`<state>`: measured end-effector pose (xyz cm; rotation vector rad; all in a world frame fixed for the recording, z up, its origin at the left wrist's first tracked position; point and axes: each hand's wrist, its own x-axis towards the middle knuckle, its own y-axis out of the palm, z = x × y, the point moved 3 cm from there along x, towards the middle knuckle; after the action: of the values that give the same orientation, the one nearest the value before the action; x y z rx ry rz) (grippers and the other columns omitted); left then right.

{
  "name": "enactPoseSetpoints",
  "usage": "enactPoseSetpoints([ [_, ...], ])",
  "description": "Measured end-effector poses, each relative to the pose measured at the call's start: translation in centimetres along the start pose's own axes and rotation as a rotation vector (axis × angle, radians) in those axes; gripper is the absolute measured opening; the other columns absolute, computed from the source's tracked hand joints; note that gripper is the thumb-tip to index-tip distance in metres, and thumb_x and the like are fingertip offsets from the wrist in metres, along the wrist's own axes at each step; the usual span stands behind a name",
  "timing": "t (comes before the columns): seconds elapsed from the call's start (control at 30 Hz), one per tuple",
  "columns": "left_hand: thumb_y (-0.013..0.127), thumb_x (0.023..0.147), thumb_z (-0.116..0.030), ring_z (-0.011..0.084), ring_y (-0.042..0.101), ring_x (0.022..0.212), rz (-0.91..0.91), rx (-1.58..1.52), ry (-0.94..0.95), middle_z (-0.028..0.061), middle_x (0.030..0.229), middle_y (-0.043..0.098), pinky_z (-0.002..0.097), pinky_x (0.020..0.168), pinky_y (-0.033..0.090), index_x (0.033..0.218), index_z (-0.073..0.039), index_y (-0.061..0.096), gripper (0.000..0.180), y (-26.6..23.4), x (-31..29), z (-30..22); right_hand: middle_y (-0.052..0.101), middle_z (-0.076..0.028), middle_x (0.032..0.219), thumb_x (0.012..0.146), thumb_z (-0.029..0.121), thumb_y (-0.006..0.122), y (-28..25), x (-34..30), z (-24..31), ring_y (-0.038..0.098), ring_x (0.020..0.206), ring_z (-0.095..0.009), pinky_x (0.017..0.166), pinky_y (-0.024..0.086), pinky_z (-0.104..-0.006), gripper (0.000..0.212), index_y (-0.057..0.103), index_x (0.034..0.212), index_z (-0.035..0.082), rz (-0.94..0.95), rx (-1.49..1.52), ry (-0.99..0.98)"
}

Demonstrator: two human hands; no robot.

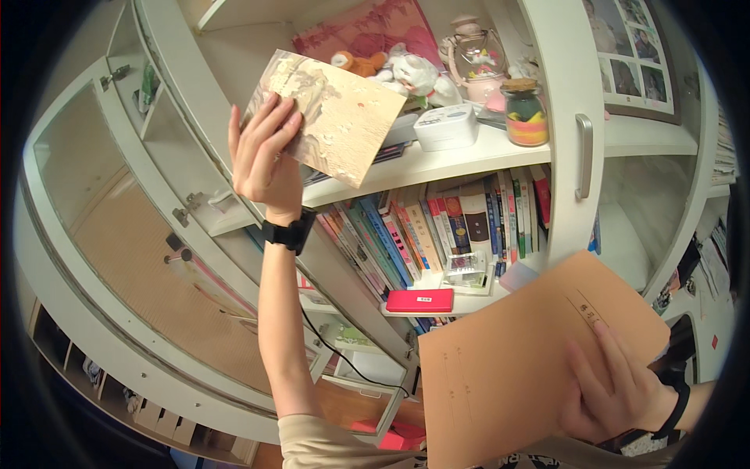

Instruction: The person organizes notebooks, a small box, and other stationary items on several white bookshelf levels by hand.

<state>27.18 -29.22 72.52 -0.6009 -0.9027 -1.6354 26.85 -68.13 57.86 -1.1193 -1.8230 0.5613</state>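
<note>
At 10 o'clock in the view, the person's left hand (269, 160) is raised on a nearly upright forearm, a black watch (291, 233) at the wrist, its fingers pointing to about 1 o'clock. They are closed over the left end of a cream patterned card (340, 117); the thumb is hidden. The card is at 11 o'clock, in front of an open cabinet's upper shelf (391, 172), its long axis running roughly from 10 to 4 o'clock. Near 3 o'clock, a row of books (445, 227) stands on the shelf below. At 4 o'clock, a brown notebook (508, 375) slants, its long axis running from 8 to 2 o'clock. The right hand (613, 391) grips it, fingers slightly parted across the cover and pointing to about 11 o'clock; whether the thumb is behind, I cannot tell. That forearm enters from 4 o'clock, with 1 black band (673, 402) at the wrist.
</note>
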Motion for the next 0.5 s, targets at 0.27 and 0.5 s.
enactPoseSetpoints([
  [0.27,0.067,0.079,0.006,0.0242,0.069,0.086,0.292,-0.295,-0.359,0.0088,0.090,0.072,0.0315,0.078,0.052,0.094,-0.005,0.072,0.020,2.9,-0.4,-0.2,0.063,-0.026,0.101,0.071,0.011,0.054,0.1,0.1,0.2,0.061,0.097,-0.051,0.072,0.060,-0.0480,0.026,0.060,0.086,-0.010,-0.061,-0.003,0.103],
  [0.5,0.061,0.088,-0.010,0.0356,0.063,0.079,0.761,-0.224,-0.320,0.0147,0.089,0.068,0.0397,0.070,0.050,0.101,-0.009,0.071,0.017,9.1,-1.6,-2.5,0.063,-0.025,0.101,0.073,0.011,0.053,0.5,0.5,0.4,0.061,0.095,-0.050,0.069,0.060,-0.0495,0.016,0.058,0.083,-0.002,-0.042,-0.027,0.074],
])
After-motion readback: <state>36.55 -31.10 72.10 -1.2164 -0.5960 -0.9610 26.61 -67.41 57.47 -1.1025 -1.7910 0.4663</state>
